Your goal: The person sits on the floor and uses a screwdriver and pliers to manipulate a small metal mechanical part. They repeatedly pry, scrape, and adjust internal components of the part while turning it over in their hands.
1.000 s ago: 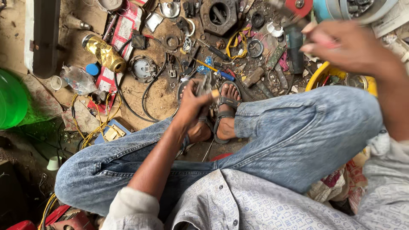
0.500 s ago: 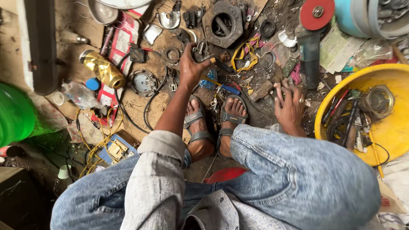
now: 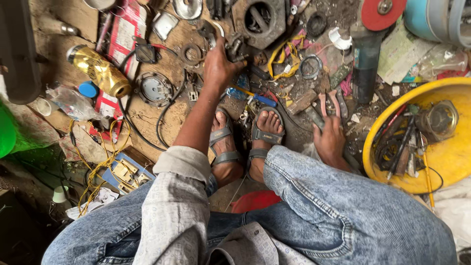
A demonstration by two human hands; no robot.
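Head view, only one there is. Person sits low over a floor full of scrap, sandalled feet [image 3: 245, 140] in the middle.

Left hand [image 3: 218, 66] is stretched forward, fingers curled down onto a small dark metal part [image 3: 234, 50] just below the black hub [image 3: 260, 19]. Looks clamped on it, but the fingers hide the contact, so not certain.

Right hand [image 3: 329, 132] lies flat on the floor beside the right foot, fingers spread apart over a grey bar [image 3: 314, 117], pressing rather than gripping.

Handling, my read: the part is stiff steel, small but dense, probably greasy, so slippery. Best taken across its body with thumb against two fingers. Not fragile.

Room is poor. Yellow wire [image 3: 282, 49] and a blue-handled screwdriver [image 3: 255, 97] lie just beside the part; loose cable [image 3: 162, 122] loops to its left. Grinder [image 3: 365, 59] with red disc stands near to the right, yellow basin [image 3: 441, 157] of tools beyond. Gold can [image 3: 100, 71] well apart, left. Cleanest way out is straight up and back toward the feet.
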